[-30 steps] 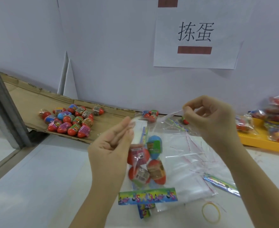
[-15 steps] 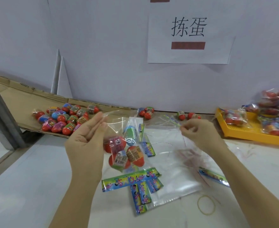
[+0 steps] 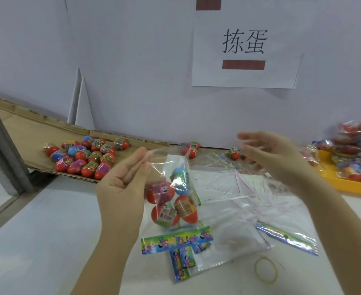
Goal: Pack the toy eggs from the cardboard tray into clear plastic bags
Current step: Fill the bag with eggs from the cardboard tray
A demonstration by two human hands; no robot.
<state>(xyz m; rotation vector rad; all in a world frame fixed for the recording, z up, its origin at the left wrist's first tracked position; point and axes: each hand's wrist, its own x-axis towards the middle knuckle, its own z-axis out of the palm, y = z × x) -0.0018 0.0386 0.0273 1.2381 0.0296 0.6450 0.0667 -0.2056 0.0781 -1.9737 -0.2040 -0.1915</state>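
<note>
Centre left: brown cardboard tray (image 3: pixel 26 133) is carrying loose red and blue toy eggs (image 3: pixel 83 160). Mid-frame: left hand (image 3: pixel 124 177), fingers straight and together, is pinching the top edge of a clear plastic bag (image 3: pixel 160 165), which is hanging with four eggs inside. Right of centre: right hand (image 3: pixel 277 156), curled half a second ago, is now lifting, blurred, fingers spreading apart, holding nothing.

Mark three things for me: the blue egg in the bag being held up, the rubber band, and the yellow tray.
blue egg (image 3: pixel 178 173), head view, on its blue top.
rubber band (image 3: pixel 255 269), head view, on the loop's left edge.
yellow tray (image 3: pixel 350 185), head view, on its front rim.
</note>
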